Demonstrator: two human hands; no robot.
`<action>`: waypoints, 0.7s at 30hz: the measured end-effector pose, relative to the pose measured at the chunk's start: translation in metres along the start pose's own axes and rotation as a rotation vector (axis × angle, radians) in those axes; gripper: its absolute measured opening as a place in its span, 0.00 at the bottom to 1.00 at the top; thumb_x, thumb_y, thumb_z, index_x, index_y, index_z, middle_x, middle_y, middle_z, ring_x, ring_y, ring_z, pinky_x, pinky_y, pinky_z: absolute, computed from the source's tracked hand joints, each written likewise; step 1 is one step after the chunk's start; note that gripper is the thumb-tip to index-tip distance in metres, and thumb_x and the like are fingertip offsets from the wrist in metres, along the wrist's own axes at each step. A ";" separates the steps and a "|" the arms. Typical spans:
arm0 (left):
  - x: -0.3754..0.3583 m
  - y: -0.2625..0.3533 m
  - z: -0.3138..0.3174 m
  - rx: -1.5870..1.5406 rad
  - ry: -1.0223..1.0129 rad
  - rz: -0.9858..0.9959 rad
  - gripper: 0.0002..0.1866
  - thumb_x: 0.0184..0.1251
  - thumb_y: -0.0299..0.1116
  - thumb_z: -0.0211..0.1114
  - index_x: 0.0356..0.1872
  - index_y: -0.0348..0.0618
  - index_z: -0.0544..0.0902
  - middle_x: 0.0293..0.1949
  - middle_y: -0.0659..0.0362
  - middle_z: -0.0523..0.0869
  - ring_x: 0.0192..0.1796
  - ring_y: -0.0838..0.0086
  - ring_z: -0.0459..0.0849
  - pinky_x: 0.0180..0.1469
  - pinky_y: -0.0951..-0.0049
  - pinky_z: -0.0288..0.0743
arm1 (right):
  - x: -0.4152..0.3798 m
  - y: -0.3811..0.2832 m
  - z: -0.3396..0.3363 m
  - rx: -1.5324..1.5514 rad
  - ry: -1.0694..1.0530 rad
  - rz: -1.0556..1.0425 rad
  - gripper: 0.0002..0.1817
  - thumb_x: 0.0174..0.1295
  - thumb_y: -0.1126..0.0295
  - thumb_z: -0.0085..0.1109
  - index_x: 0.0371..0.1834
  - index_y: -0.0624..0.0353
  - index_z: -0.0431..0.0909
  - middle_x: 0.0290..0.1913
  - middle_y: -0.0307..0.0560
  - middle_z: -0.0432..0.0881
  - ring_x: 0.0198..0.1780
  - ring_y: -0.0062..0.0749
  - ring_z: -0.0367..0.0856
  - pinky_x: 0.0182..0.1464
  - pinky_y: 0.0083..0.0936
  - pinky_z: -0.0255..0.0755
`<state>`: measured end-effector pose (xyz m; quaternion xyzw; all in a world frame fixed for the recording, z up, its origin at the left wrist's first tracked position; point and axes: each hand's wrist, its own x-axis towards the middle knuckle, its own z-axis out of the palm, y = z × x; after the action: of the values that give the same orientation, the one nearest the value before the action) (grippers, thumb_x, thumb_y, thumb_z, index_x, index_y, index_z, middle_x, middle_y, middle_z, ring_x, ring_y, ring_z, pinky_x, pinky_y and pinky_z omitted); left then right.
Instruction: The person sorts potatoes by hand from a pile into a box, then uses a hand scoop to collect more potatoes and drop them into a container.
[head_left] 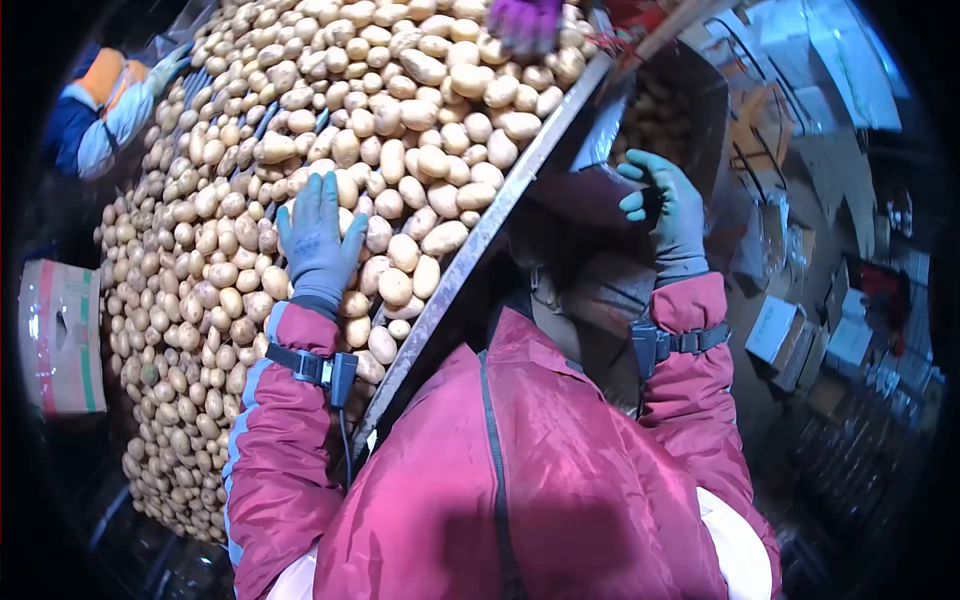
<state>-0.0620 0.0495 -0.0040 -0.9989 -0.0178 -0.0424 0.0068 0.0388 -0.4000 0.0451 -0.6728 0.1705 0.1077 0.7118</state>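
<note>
My left hand (321,238), in a grey-green glove, lies palm down on a wide bed of potatoes (220,260). Its fingers are spread and it grips none of them. On the other side of the slanted metal edge (480,245), my right hand (665,205), gloved alike, is raised with its fingers curved and apart, nothing between them. It is just below a container of potatoes (655,120).
A purple-gloved hand (525,22) of another person is over the potatoes at the top. Another person in blue and orange (100,105) stands at the upper left. A carton (65,337) sits at the left; several boxes (775,330) lie at the right.
</note>
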 end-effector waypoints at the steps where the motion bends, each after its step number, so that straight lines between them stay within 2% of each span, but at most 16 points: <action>1: 0.000 0.000 0.002 0.007 0.007 0.006 0.40 0.69 0.56 0.65 0.77 0.47 0.67 0.77 0.50 0.68 0.77 0.56 0.66 0.78 0.41 0.50 | -0.010 0.014 -0.010 -0.008 0.019 0.030 0.20 0.76 0.61 0.52 0.60 0.63 0.81 0.49 0.54 0.89 0.26 0.29 0.85 0.27 0.21 0.79; 5: -0.001 0.000 0.005 0.017 0.042 0.041 0.40 0.71 0.54 0.65 0.78 0.45 0.66 0.75 0.49 0.70 0.76 0.56 0.68 0.78 0.44 0.50 | -0.051 0.089 -0.029 0.078 0.074 0.214 0.20 0.77 0.60 0.49 0.62 0.60 0.81 0.52 0.53 0.88 0.28 0.28 0.85 0.29 0.20 0.80; 8: -0.001 -0.001 0.008 0.044 0.022 0.054 0.40 0.73 0.53 0.63 0.79 0.46 0.64 0.76 0.50 0.69 0.77 0.57 0.67 0.78 0.44 0.51 | -0.072 0.158 -0.017 0.184 0.093 0.390 0.18 0.74 0.61 0.53 0.57 0.61 0.82 0.47 0.53 0.88 0.27 0.32 0.86 0.27 0.22 0.81; 11: -0.001 -0.006 0.017 0.100 -0.004 0.081 0.41 0.73 0.56 0.61 0.80 0.45 0.61 0.77 0.51 0.67 0.78 0.59 0.66 0.79 0.42 0.47 | -0.080 0.238 -0.001 0.223 0.078 0.601 0.15 0.73 0.62 0.53 0.55 0.57 0.82 0.44 0.51 0.88 0.28 0.38 0.88 0.31 0.32 0.84; 12: -0.001 -0.007 0.017 0.114 -0.009 0.092 0.41 0.74 0.55 0.60 0.81 0.45 0.60 0.78 0.51 0.67 0.78 0.58 0.65 0.80 0.42 0.47 | -0.079 0.277 0.002 0.258 0.068 0.683 0.19 0.71 0.62 0.55 0.60 0.59 0.79 0.50 0.58 0.87 0.30 0.46 0.89 0.31 0.38 0.84; 13: -0.001 -0.008 0.019 0.127 -0.014 0.104 0.42 0.74 0.55 0.60 0.81 0.45 0.59 0.78 0.52 0.66 0.78 0.58 0.65 0.80 0.43 0.47 | -0.081 0.306 0.006 0.277 0.064 0.735 0.21 0.71 0.62 0.56 0.62 0.59 0.77 0.53 0.59 0.86 0.33 0.51 0.90 0.32 0.41 0.84; 15: 0.000 -0.010 0.021 0.115 -0.004 0.136 0.41 0.74 0.51 0.60 0.82 0.44 0.57 0.79 0.50 0.65 0.78 0.56 0.64 0.80 0.45 0.47 | -0.077 0.339 0.013 0.298 0.060 0.876 0.19 0.70 0.63 0.59 0.61 0.57 0.78 0.51 0.57 0.86 0.34 0.50 0.90 0.36 0.41 0.86; 18: 0.004 0.004 0.014 0.101 -0.024 0.112 0.39 0.75 0.45 0.62 0.80 0.40 0.60 0.76 0.47 0.68 0.76 0.53 0.67 0.79 0.49 0.51 | -0.072 0.397 0.022 0.251 0.086 0.962 0.22 0.68 0.63 0.61 0.63 0.58 0.76 0.54 0.59 0.85 0.37 0.54 0.90 0.38 0.44 0.86; 19: 0.006 0.012 0.009 0.088 0.011 0.140 0.38 0.73 0.42 0.64 0.79 0.38 0.62 0.72 0.45 0.72 0.70 0.52 0.71 0.75 0.54 0.59 | -0.072 0.410 0.026 0.261 0.090 0.974 0.22 0.68 0.63 0.61 0.63 0.58 0.76 0.54 0.59 0.85 0.37 0.54 0.90 0.38 0.44 0.86; 21: 0.006 0.012 0.014 0.034 0.017 0.112 0.36 0.74 0.39 0.64 0.79 0.38 0.62 0.72 0.45 0.72 0.70 0.52 0.71 0.74 0.55 0.60 | -0.066 0.432 0.032 0.191 0.108 1.005 0.23 0.68 0.62 0.62 0.63 0.59 0.76 0.54 0.60 0.85 0.41 0.56 0.90 0.39 0.45 0.86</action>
<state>-0.0544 0.0381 -0.0174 -0.9977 0.0376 -0.0504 0.0262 -0.1845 -0.3320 -0.3262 -0.4441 0.5186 0.3857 0.6206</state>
